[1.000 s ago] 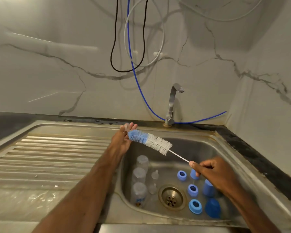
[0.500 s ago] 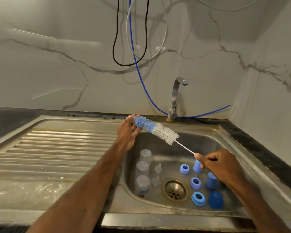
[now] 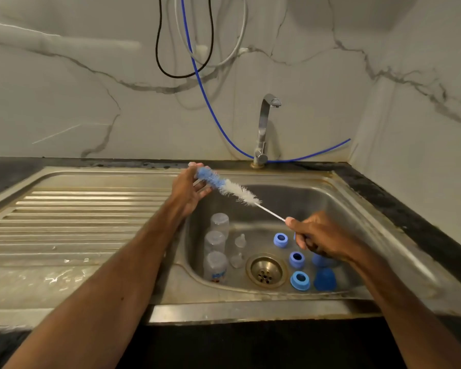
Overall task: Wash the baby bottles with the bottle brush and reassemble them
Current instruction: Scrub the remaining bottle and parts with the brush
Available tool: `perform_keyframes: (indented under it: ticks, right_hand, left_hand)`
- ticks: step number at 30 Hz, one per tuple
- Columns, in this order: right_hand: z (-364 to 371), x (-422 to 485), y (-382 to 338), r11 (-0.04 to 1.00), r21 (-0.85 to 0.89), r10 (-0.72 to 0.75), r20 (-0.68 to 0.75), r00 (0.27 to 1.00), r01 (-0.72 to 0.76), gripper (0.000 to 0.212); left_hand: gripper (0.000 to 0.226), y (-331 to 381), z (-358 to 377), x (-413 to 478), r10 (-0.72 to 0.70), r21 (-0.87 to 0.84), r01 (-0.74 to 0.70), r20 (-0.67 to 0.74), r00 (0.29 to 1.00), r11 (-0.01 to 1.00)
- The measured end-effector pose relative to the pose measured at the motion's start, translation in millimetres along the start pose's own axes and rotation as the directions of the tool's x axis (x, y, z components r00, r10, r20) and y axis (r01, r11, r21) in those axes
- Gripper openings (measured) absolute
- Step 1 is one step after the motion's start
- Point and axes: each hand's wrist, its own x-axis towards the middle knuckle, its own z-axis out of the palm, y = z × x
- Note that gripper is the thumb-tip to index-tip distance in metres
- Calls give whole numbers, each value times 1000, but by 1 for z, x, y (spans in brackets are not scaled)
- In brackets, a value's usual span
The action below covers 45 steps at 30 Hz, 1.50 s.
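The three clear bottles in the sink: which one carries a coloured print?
The bottle nearest the camera, left of the drain; the two behind it look plain.

left arm (image 3: 112,283): bare, long, lower left of the frame | left hand (image 3: 188,191): bare, middle of the frame | right arm (image 3: 399,296): bare, long, lower right | right hand (image 3: 322,238): bare, right of middle

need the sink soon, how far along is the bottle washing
Done: the parts are apart, with three clear bottles, blue rings and blue caps lying loose in the sink. In hand: the right hand grips the bottle brush by its wire while the left hand pinches its blue tip. Left: no water runs from the tap and no bottle is picked up, so likely all scrubbing and reassembly.
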Motion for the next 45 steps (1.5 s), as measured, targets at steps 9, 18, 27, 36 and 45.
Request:
perform_keyframes:
  ticks: [9, 18, 27, 36, 45]
  right_hand:
    - [-2, 2, 8, 950, -185, -303, -346, 888, 252, 17]
    - [5, -1, -1, 950, -124, -311, -348, 884, 286, 36]
    - [0, -5, -4, 917, -282, -378, -382, 843, 283, 20]
    - [3, -10, -8, 891, -391, -380, -370, 848, 229, 23]
    - [5, -8, -15, 998, 32, -50, -245, 968, 60, 42]
  left_hand:
    - [21, 9, -10, 2, 79, -135, -105, -189, 979, 985]
    - [55, 2, -13, 7, 2, -279, -23, -76, 997, 960]
    - [20, 14, -3, -2, 27, -214, -55, -129, 991, 975]
    - [43, 11, -10, 1, 9, -264, -49, -151, 989, 963]
    - [36, 5, -6, 3, 114, -192, -137, -122, 986, 972]
